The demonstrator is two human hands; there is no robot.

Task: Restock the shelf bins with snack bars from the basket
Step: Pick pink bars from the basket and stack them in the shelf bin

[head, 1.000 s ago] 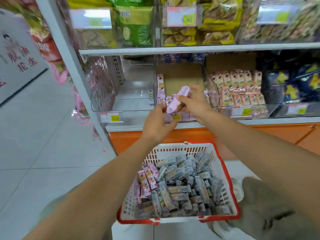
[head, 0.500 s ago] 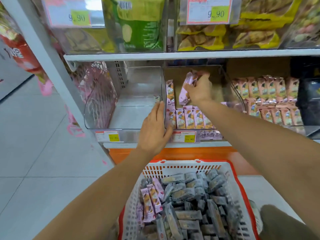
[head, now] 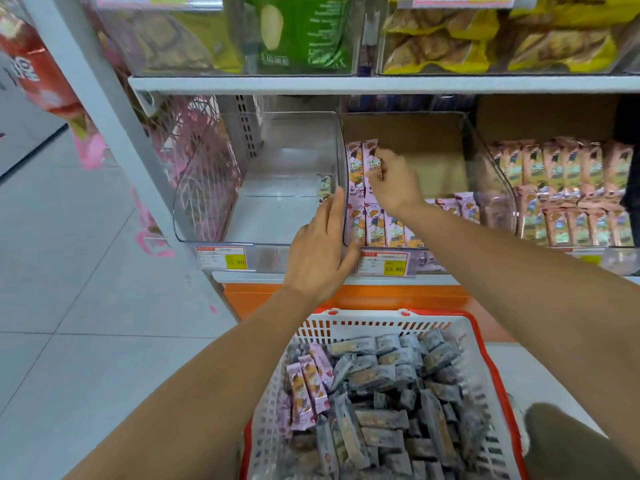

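A white basket with a red rim (head: 485, 327) stands below me, holding several dark grey snack bars (head: 391, 396) and a few pink ones (head: 308, 386). On the middle shelf a clear bin (head: 491, 161) holds rows of pink snack bars (head: 375, 225). My right hand (head: 394, 181) reaches into that bin and pinches an upright pink bar (head: 371, 157) against its left wall. My left hand (head: 320, 247) rests with straight fingers on the front of the bin's left wall, holding nothing.
Left of it stands another clear bin (head: 214, 188) with only one bar (head: 323, 188) inside. Peach-coloured bars (head: 568, 188) fill the space to the right. Bagged snacks (head: 304, 32) sit on the shelf above. Price tags (head: 382, 263) line the shelf edge. Tiled floor (head: 69, 306) lies left.
My right hand has carried the pink bar leftward and set it upright against the bin's left wall. My left hand stays at the bin front. The view has moved closer.
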